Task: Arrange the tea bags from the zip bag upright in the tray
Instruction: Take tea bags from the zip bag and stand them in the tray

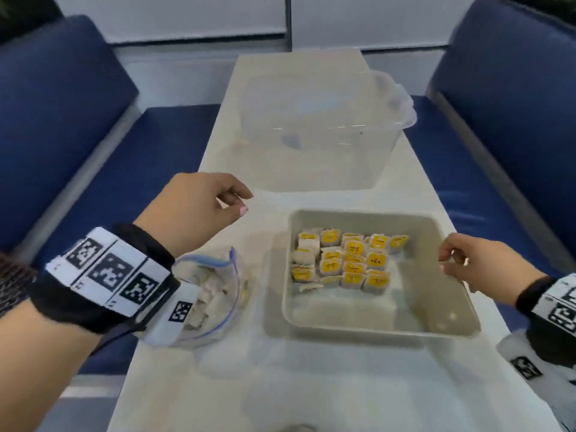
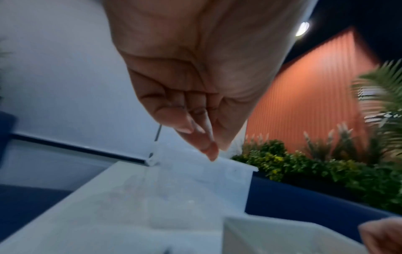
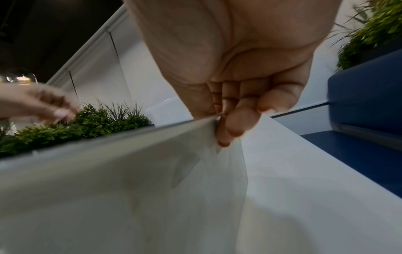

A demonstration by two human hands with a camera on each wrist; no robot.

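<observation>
A grey tray (image 1: 367, 213) sits on the white table, with several yellow-labelled tea bags (image 1: 352, 263) standing in rows in its far half. One tea bag (image 1: 310, 287) lies flat in front of them. The open zip bag (image 1: 215, 291), holding more tea bags, lies left of the tray, partly hidden under my left wrist. My left hand (image 1: 240, 202) hovers above the table beyond the bag, fingers loosely curled (image 2: 208, 142) and holding nothing. My right hand (image 1: 445, 260) pinches the tray's right rim (image 3: 108, 163) between thumb and fingers (image 3: 224, 123).
A large clear plastic container (image 1: 318, 129) stands at the far end of the narrow table (image 1: 311, 385). Blue padded benches (image 1: 62, 120) run along both sides. Green plants (image 2: 304, 168) line the bench backs.
</observation>
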